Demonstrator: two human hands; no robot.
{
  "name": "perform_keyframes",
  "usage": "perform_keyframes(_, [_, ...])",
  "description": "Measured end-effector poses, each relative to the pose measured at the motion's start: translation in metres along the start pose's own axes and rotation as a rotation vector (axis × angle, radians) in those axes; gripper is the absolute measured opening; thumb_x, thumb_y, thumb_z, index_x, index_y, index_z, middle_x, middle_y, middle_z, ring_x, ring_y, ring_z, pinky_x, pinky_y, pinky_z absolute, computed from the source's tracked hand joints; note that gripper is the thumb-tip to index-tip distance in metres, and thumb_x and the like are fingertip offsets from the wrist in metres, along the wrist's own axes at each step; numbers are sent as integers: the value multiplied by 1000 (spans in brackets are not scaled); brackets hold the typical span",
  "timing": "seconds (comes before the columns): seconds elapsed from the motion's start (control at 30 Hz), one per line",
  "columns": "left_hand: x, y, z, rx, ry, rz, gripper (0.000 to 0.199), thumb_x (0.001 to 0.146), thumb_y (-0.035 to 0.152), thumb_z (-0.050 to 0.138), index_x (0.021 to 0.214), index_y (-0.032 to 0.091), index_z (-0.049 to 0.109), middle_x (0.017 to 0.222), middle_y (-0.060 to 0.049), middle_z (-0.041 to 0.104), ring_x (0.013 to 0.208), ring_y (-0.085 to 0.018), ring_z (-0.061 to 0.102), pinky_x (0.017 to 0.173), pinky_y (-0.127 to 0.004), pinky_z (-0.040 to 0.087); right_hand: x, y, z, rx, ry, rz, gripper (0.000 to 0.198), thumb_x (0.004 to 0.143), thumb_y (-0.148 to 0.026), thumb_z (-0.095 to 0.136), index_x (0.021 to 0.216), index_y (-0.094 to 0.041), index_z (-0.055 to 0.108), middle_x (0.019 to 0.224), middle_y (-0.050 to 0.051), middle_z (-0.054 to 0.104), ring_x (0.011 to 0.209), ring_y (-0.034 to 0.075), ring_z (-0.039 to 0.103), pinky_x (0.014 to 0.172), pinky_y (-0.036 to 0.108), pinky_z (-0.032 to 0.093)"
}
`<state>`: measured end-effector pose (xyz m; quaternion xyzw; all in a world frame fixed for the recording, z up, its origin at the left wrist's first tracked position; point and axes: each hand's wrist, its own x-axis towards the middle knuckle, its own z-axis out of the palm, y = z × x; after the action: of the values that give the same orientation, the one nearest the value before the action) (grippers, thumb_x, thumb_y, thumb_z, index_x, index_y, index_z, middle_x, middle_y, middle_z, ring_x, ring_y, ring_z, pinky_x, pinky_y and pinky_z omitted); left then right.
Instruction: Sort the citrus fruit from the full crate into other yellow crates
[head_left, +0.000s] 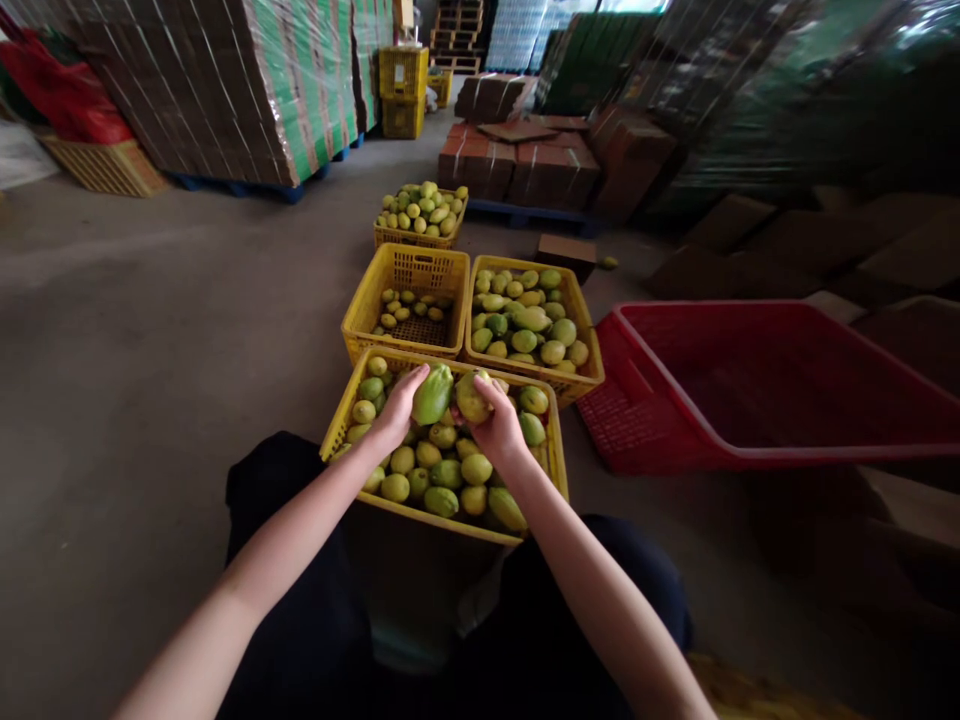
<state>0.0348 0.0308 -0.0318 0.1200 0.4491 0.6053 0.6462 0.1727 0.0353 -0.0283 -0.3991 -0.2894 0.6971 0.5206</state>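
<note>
My left hand [403, 403] is closed around a large green lemon [433, 394], gripping it from its left side. In my right hand [495, 418] is a rounder, yellow-green lemon [472, 398] with dull patches; my thumb lies over its top right. Both fruits are held side by side, slightly apart, above the near yellow crate [442, 518]. That crate is filled with several green and yellow lemons [445, 474]. My fingers' undersides are mostly hidden behind the fruit.
Beyond stand a yellow crate [352, 325] with a few small lemons, a fuller crate [592, 378] beside it and a heaped one [384, 238] farther back. A red basket [645, 400] stands right. Stacked cartons [551, 172] and wrapped pallets [300, 90] lie behind.
</note>
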Motion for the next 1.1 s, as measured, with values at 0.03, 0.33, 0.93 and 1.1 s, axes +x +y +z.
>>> perform_keyframes(0.03, [0,-2,1,-3,5,-8,20,89,27,75,104,15,77,97,-6,82,105,-24,77,96,-30,58,2,0,-2,11,25,16,39,64,-48,85,81,-26,56,72,-2,64,60,17,60,45,28,47])
perform_keyframes(0.33, [-2,-4,2,-2,-36,-191,26,96,37,67,102,15,78,83,-9,80,84,-24,79,74,-31,65,13,4,-16,18,116,187,33,72,-55,73,78,-25,60,70,4,68,57,19,59,40,30,45])
perform_keyframes(0.93, [0,1,2,0,-30,-172,20,90,34,70,88,16,78,80,-7,80,80,-21,78,70,-27,61,9,2,-3,161,99,204,25,76,-45,72,74,-25,58,62,-1,65,54,17,61,36,25,41])
perform_keyframes(1.1, [-2,5,3,-4,-16,-166,17,86,28,67,79,15,76,74,-6,78,77,-21,77,74,-27,62,8,2,1,195,136,235,21,84,-41,68,77,-23,61,62,-2,68,46,14,58,35,25,39])
